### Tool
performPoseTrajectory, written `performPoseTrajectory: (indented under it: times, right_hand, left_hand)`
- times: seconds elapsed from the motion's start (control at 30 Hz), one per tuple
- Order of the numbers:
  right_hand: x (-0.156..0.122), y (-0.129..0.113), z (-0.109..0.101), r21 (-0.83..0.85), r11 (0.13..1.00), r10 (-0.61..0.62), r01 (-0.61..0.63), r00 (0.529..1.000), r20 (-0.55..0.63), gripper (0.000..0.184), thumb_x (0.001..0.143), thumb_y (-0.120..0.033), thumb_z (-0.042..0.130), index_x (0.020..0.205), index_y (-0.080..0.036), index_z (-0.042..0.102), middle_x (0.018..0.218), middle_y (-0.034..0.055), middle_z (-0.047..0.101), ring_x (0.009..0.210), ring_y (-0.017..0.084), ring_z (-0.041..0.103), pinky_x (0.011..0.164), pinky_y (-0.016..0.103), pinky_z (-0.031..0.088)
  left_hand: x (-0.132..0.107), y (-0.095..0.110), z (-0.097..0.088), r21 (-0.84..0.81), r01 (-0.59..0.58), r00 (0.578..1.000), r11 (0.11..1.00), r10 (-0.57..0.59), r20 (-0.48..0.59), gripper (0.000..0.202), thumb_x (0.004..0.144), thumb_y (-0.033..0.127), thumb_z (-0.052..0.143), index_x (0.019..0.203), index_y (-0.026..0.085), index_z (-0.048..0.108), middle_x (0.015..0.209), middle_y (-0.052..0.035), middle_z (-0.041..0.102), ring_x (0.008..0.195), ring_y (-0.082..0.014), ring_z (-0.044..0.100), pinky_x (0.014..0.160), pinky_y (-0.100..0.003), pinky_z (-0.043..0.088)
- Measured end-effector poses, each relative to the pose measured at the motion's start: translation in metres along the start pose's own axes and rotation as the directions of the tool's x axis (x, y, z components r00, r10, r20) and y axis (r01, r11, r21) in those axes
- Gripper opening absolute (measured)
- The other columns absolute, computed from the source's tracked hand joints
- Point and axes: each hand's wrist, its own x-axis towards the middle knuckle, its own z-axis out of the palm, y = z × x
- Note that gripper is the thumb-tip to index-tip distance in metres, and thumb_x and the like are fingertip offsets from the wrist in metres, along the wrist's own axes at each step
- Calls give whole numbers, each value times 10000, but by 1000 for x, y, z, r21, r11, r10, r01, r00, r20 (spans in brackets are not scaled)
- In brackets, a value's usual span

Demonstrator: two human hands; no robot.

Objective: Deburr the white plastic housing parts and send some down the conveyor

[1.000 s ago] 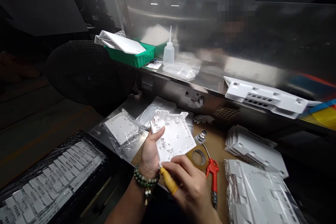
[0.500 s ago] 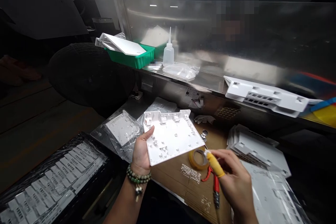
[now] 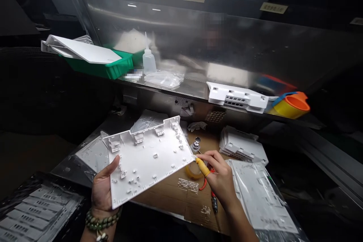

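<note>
A white plastic housing panel [image 3: 150,166], its inner side with clips and posts facing up, is tilted in my left hand [image 3: 103,187]. The left thumb lies over its near left edge and the other fingers are hidden beneath. My right hand [image 3: 217,172], with a yellow cover on the thumb, is pinched at the panel's right corner. A bit of white shows at its fingertips, too small to name. Under this hand are a roll of tape [image 3: 193,171] and a red-handled tool [image 3: 214,198], partly covered. A small pot with a shiny lid [image 3: 196,143] stands just behind.
On the steel shelf are a green bin [image 3: 119,66] holding white panels, a squeeze bottle [image 3: 149,62], a white slotted part [image 3: 238,97] and a yellow-orange tape holder [image 3: 292,105]. Stacked panels [image 3: 244,145] and bagged panels [image 3: 261,196] lie right. Wrapped parts [image 3: 36,211] lie lower left.
My view has turned right and the panel appears larger and nearer. My right fingertips have come in to the panel's right corner. The left hand keeps its hold.
</note>
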Motion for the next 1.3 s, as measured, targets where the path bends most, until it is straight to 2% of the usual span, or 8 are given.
performPoseTrajectory:
  times: [0.27,0.43,0.63,0.87,1.0,1.13,1.23,1.3]
  right_hand:
    - [-1,17,6,-39,997,-62,64,996,60,169,966,-217,613,1025,-240,770,924,40,674,698,130,632,620,244,505]
    - [23,15,-4,44,999,0,3,997,-73,157,958,-215,628,1022,-237,770,942,41,656,752,142,619,656,262,505]
    - [54,-23,0,139,986,-65,89,984,-164,163,953,-198,634,1037,-229,770,939,43,647,795,142,618,684,259,511]
    - [50,-8,9,93,996,16,-1,987,-158,160,962,-242,619,1005,-231,772,949,39,654,807,142,619,669,252,485]
    - [44,7,13,117,993,8,1,997,-79,156,939,-213,637,1012,-240,773,967,33,661,808,145,624,696,260,488]
    - [39,22,23,49,992,120,-116,989,-86,164,904,-162,636,973,-236,765,953,19,668,731,130,597,661,256,469]
    - [31,7,29,174,983,77,-60,993,-92,134,919,-187,640,988,-233,745,972,27,669,810,144,625,677,239,491]
    - [23,-16,33,241,971,21,-3,997,-76,120,931,-194,644,995,-235,737,963,27,671,831,145,635,677,229,501]
  left_hand:
    - [-9,2,-14,-14,83,994,996,-82,67,572,983,352,335,1531,254,466,1529,-93,535,1509,-318,305,1241,-593,139]
    - [-19,0,-15,15,143,988,990,-144,46,562,973,360,369,1507,250,508,1444,-119,619,1441,-365,428,1221,-626,234]
    - [-31,-8,-22,90,49,998,995,-45,-52,597,941,265,452,1530,366,451,1393,-37,668,1355,-351,540,1203,-581,335]
    - [-48,-11,-50,45,-79,952,996,89,-294,707,943,87,410,1570,398,312,1456,-10,610,1375,-314,517,1233,-543,290]
    - [-42,-16,-36,10,-48,974,999,49,-222,683,956,165,476,1583,378,309,1486,-28,592,1443,-319,439,1248,-557,248]
    - [-34,-27,-9,153,2,937,988,52,-347,745,931,134,564,1548,485,338,1549,15,536,1409,-305,501,1223,-540,319]
    - [-25,-44,7,385,105,892,917,85,-445,701,878,173,703,1475,462,476,1633,21,423,1402,-318,513,1189,-493,396]
    - [-18,-58,12,588,91,899,803,188,-395,589,854,254,760,1400,387,582,1635,3,418,1458,-322,436,1220,-452,349]
